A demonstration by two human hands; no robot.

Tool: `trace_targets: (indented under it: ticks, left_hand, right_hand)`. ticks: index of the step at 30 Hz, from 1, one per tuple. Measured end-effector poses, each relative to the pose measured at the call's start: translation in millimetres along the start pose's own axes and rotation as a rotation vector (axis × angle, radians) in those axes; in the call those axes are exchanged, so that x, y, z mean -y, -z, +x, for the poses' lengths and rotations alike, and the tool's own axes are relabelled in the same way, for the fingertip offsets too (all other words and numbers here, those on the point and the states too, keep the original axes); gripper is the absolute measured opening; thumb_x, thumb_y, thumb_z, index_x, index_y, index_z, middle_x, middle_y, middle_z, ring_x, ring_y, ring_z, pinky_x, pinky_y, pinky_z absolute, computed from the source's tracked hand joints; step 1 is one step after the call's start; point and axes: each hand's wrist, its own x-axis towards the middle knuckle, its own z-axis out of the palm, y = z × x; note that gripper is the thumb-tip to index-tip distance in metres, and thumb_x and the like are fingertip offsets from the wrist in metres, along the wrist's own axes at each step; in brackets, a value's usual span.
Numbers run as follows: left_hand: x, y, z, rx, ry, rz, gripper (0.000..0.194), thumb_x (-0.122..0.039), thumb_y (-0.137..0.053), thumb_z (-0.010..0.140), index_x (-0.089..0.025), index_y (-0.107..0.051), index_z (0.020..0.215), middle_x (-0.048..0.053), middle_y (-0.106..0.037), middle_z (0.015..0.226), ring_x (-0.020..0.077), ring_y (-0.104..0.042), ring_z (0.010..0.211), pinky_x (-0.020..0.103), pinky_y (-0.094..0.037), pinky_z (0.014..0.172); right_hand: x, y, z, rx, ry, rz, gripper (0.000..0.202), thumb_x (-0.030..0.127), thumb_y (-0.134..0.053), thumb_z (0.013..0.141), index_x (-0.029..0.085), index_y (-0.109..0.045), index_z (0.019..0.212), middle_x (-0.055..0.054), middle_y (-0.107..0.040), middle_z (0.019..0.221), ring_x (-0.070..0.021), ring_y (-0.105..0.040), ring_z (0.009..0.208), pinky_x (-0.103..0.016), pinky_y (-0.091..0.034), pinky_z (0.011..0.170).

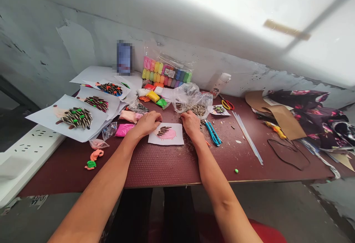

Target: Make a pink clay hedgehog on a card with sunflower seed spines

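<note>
A small white card (177, 139) lies on the table before me, with a pink clay shape (169, 133) on it. Several striped sunflower seeds (163, 130) are set in the left part of the pink clay. My left hand (149, 122) rests at the card's upper left edge, fingers curled together; what they pinch, if anything, is too small to make out. Just off the card's upper right corner, my right hand (190, 123) is closed, with a dark sunflower seed seemingly at its fingertips. Behind it sits a clear plastic bag (191, 92) of loose seeds.
Seed-covered hedgehog pictures (76, 117) are stacked at left beside a white power strip (33, 147). Coloured clay packs (166, 73) lean on the wall. Right of my hand lie a blue cutter (213, 133), scissors (227, 104), clear glue sticks (247, 137) and a yellow glue gun (275, 129).
</note>
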Motion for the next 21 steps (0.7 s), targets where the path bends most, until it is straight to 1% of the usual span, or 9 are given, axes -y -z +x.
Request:
trace_targets:
  ticks: [5, 8, 11, 15, 18, 21]
  left_hand:
    - [-0.5, -0.1, -0.3, 0.005, 0.002, 0.013, 0.020, -0.019, -0.053, 0.080, -0.021, -0.070, 0.090, 0.006, -0.069, 0.096, 0.0219, -0.064, 0.092, 0.031, -0.049, 0.082]
    - [-0.8, 0.3, -0.6, 0.003, 0.002, 0.005, 0.021, -0.019, -0.053, 0.080, -0.021, -0.070, 0.090, 0.006, -0.069, 0.095, 0.0221, -0.064, 0.092, 0.032, -0.049, 0.082]
    - [-0.9, 0.4, -0.8, -0.002, 0.003, -0.006, 0.021, -0.019, -0.053, 0.079, -0.021, -0.071, 0.090, 0.006, -0.069, 0.095, 0.0216, -0.064, 0.090, 0.031, -0.050, 0.082]
    - [-0.6, 0.4, -1.1, -0.007, 0.004, -0.007, 0.022, -0.019, -0.053, 0.080, -0.021, -0.071, 0.091, 0.006, -0.069, 0.095, 0.0214, -0.064, 0.091, 0.031, -0.050, 0.081]
    - [-0.7, 0.8, -1.1, -0.006, 0.008, -0.010, 0.022, -0.019, -0.053, 0.080, -0.021, -0.071, 0.091, 0.006, -0.069, 0.095, 0.0214, -0.064, 0.090, 0.031, -0.050, 0.081]
    - [-1.6, 1.7, -1.4, 0.000, 0.016, -0.012, 0.022, -0.019, -0.053, 0.080, -0.021, -0.071, 0.091, 0.006, -0.069, 0.095, 0.0217, -0.064, 0.090, 0.031, -0.049, 0.080]
  right_hand:
    - [-2.3, -3.5, 0.9, -0.023, 0.032, -0.023, 0.022, 0.025, -0.053, 0.098, 0.024, -0.073, 0.109, -0.009, -0.066, 0.109, -0.0206, -0.060, 0.100, -0.027, -0.041, 0.075]
    - [-2.6, -4.4, 0.2, -0.051, 0.063, 0.040, 0.018, 0.024, -0.056, 0.096, 0.022, -0.072, 0.104, -0.009, -0.067, 0.109, -0.0193, -0.061, 0.096, -0.026, -0.040, 0.074]
    - [-2.9, -2.8, -3.8, -0.100, 0.086, 0.192, 0.017, 0.021, -0.055, 0.094, 0.021, -0.071, 0.099, -0.006, -0.069, 0.103, -0.0182, -0.061, 0.091, -0.026, -0.041, 0.075]
    - [-5.7, 0.2, -13.0, -0.125, 0.102, 0.524, 0.016, 0.021, -0.056, 0.089, 0.019, -0.071, 0.093, -0.002, -0.072, 0.086, -0.0153, -0.060, 0.075, -0.025, -0.042, 0.071]
    - [-8.0, 1.8, -18.9, -0.081, 0.107, 0.712, 0.016, 0.022, -0.059, 0.084, 0.018, -0.074, 0.090, -0.002, -0.074, 0.083, -0.0146, -0.061, 0.072, -0.024, -0.044, 0.070]
    - [-6.7, 4.0, -22.3, 0.023, 0.137, 0.803, 0.019, 0.021, -0.060, 0.082, 0.017, -0.077, 0.090, -0.004, -0.076, 0.087, -0.0143, -0.063, 0.074, -0.024, -0.045, 0.072]
